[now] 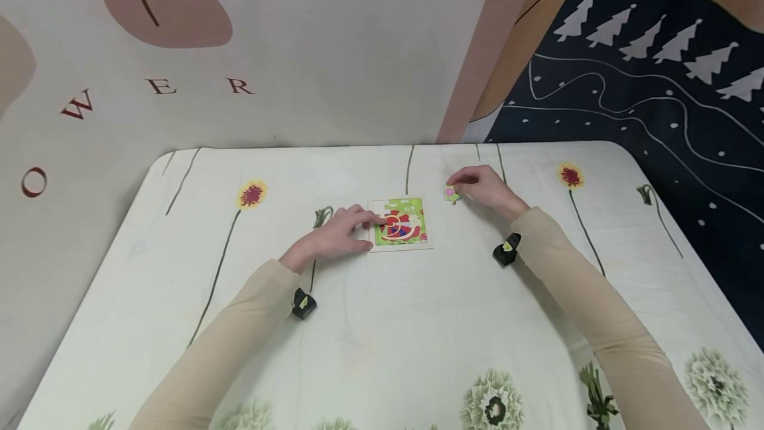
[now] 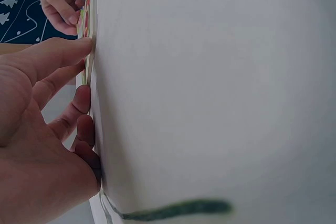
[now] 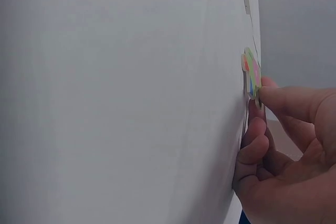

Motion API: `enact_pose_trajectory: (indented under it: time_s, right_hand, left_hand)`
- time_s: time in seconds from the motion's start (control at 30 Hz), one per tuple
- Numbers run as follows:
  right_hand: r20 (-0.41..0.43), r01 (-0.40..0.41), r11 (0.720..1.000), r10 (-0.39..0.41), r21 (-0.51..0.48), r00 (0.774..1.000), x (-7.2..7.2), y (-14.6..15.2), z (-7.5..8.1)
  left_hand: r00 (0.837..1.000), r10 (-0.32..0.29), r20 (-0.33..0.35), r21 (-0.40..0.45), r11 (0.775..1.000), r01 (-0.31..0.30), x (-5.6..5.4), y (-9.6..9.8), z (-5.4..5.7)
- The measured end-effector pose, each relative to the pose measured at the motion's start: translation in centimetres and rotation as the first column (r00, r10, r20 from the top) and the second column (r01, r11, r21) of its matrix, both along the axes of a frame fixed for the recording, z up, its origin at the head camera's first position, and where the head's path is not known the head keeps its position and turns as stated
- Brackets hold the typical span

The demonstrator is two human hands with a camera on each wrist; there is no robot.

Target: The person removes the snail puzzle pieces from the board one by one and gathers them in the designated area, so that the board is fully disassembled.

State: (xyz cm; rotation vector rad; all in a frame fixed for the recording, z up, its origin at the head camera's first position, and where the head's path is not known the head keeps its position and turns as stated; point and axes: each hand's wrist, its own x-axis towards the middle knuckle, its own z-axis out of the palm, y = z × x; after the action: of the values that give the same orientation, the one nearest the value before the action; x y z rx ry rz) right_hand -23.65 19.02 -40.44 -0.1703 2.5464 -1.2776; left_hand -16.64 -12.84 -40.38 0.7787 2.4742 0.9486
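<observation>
A square jigsaw puzzle [image 1: 406, 204] with a green border and a red, round-patterned picture lies in a pale tray on the table. My left hand [image 1: 341, 234] rests at its left side, index finger reaching onto the picture and thumb at the tray's lower left corner. In the left wrist view, the left hand's fingers [image 2: 63, 51] lie along the tray's edge. To the right of the tray, my right hand [image 1: 486, 188] pinches a green puzzle piece [image 1: 451, 194] with a pink patch between thumb and fingers. In the right wrist view, red and blue show beside the green piece [image 3: 254, 74], close over the tablecloth.
A white tablecloth [image 1: 388, 324] printed with flowers and stems covers the table. Behind it hangs a pale wall cloth with letters [image 1: 161, 86]. A dark cloth with white trees [image 1: 633, 85] is at the right. Each wrist wears a small black camera [image 1: 506, 251].
</observation>
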Motion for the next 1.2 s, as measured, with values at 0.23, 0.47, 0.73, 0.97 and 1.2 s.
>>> enact_pose_trajectory:
  time_s: [0.23, 0.47, 0.73, 0.97, 1.2]
  right_hand:
    - [-0.007, -0.007, 1.0, 0.007, -0.007, 1.0, -0.11, -0.08, 0.13]
    - [-0.004, -0.005, 1.0, 0.005, -0.003, 1.0, -0.34, -0.06, -0.06]
    - [0.0, 0.001, 1.0, -0.001, 0.015, 1.0, -0.39, -0.01, -0.2]
    - [0.001, -0.008, 1.0, 0.008, 0.015, 1.0, -0.27, 0.23, -0.09]
    - [0.021, 0.012, 1.0, -0.012, -0.004, 1.0, -0.16, 0.79, -0.1]
  left_hand:
    - [1.0, 0.0, -0.002, 0.003, 1.0, 0.0, -0.01, -0.03, -0.06]
    - [1.0, 0.003, -0.004, -0.001, 1.0, -0.003, -0.03, -0.08, -0.06]
    - [1.0, 0.001, -0.004, -0.004, 1.0, -0.001, -0.04, -0.06, -0.21]
    - [1.0, -0.006, -0.017, 0.001, 1.0, 0.006, 0.03, -0.03, -0.34]
    - [0.999, 0.022, -0.026, -0.011, 1.0, -0.022, 0.31, 0.18, -0.19]
